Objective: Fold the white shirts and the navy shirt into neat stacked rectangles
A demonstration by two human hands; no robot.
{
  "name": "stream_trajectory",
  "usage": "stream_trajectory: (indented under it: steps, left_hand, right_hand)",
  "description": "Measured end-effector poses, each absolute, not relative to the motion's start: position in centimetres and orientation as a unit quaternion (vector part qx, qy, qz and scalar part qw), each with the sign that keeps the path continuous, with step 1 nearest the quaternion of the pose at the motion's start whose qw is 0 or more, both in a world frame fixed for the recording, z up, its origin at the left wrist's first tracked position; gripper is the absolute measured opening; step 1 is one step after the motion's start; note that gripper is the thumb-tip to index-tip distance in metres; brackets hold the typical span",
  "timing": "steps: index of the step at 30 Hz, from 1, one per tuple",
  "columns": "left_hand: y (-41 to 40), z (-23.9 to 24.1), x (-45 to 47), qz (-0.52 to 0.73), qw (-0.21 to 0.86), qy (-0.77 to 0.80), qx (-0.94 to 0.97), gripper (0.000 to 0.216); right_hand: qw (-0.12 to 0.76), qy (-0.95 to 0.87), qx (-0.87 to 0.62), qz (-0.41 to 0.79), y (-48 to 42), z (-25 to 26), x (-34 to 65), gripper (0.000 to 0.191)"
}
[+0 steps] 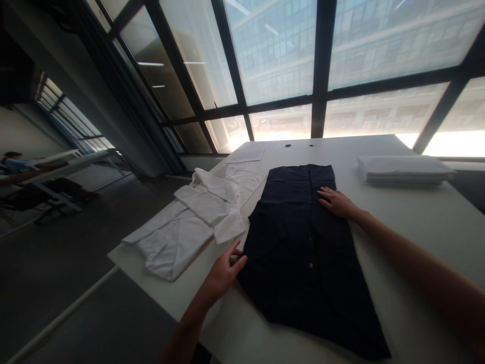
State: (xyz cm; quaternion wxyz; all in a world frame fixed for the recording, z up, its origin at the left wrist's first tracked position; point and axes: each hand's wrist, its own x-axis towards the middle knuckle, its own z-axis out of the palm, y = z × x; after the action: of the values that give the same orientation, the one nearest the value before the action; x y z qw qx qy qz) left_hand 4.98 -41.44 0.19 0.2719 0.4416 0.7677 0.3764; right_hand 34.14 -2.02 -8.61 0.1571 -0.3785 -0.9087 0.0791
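Note:
A dark navy garment [291, 242] with a row of small buttons lies spread on the white table. It looks like a shirt laid flat, though its sleeves cannot be made out. My right hand [335, 202] rests flat on its upper right part, fingers stretched out. At the garment's left edge, my left hand [227, 265] has its thumb and fingers closed on the cloth. A white shirt [193, 217], loosely laid with creases, is just beyond my left hand.
The white table [401, 222] reaches to tall windows. A stack of folded white cloth [403, 169] stands at the far right. Paper sheets [246, 154] lie at the back left, near two small holes. Far left, a person [15, 162] is by other tables.

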Motion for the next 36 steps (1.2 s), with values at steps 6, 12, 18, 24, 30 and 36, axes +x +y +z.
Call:
stream_trajectory:
  steps: [6, 12, 18, 24, 30, 36]
  left_hand:
    - [-39.3, -0.5, 4.2, 0.405, 0.344, 0.753, 0.389, 0.077]
    - [-37.9, 1.3, 5.5, 0.472, 0.492, 0.611, 0.402, 0.071]
    - [-36.9, 2.5, 7.3, 0.422, 0.426, 0.650, 0.467, 0.086]
    - [-35.4, 3.0, 9.7, 0.283, 0.311, 0.666, 0.616, 0.079]
    - [-34.3, 2.5, 12.0, 0.172, 0.273, 0.634, 0.703, 0.084]
    - [-34.1, 2.5, 14.0, 0.102, 0.281, 0.608, 0.735, 0.077]
  right_hand:
    - [0.157, -0.910, -0.376, 0.073, -2.0, -8.6, 34.0, 0.057]
    - [0.157, -0.908, -0.381, 0.072, -2.3, -8.4, 34.0, 0.056]
    - [0.159, -0.908, -0.380, 0.074, -2.5, -8.1, 33.9, 0.056]
    - [0.160, -0.909, -0.377, 0.075, -2.5, -7.9, 33.9, 0.055]
    - [0.158, -0.911, -0.375, 0.070, -2.8, -7.6, 33.9, 0.055]
    - [0.170, -0.910, -0.372, 0.070, -2.6, -7.8, 33.9, 0.054]
